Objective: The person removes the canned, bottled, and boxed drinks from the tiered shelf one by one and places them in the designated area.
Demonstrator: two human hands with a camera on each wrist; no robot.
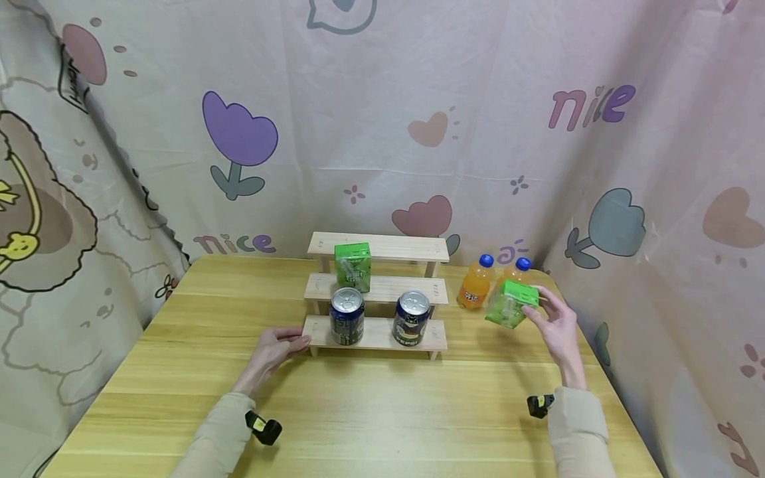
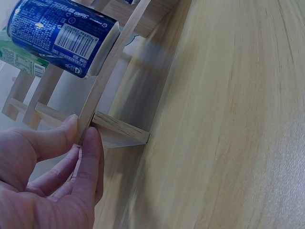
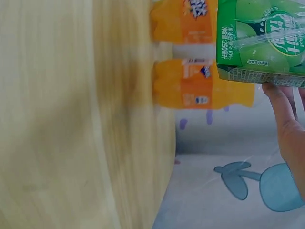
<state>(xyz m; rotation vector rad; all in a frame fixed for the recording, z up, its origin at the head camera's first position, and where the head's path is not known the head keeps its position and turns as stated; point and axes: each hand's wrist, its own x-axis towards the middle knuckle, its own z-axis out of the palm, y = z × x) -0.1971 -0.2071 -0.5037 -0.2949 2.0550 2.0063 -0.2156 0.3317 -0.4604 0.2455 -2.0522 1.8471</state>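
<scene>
My left hand [image 1: 276,350] pinches the left end of the lowest board of a three-step wooden rack [image 1: 378,335], thumb above and fingers below in the left wrist view. On that board stand two dark blue Pepsi cans, a left can [image 1: 347,317] and a right can [image 1: 411,318]. A green juice carton [image 1: 352,267] stands on the middle step. Raised above the table at the right, a second green juice carton [image 3: 259,40] is held by my right hand [image 1: 558,325] between thumb and fingers. It tilts in front of two orange soda bottles.
Right of the rack stand an orange soda bottle [image 1: 475,284] and another blue-capped bottle [image 1: 521,267], partly hidden by the carton. The wooden table [image 1: 382,411] meets a patterned cloth [image 1: 370,133] at the back and sides. The top step [image 1: 382,245] is bare.
</scene>
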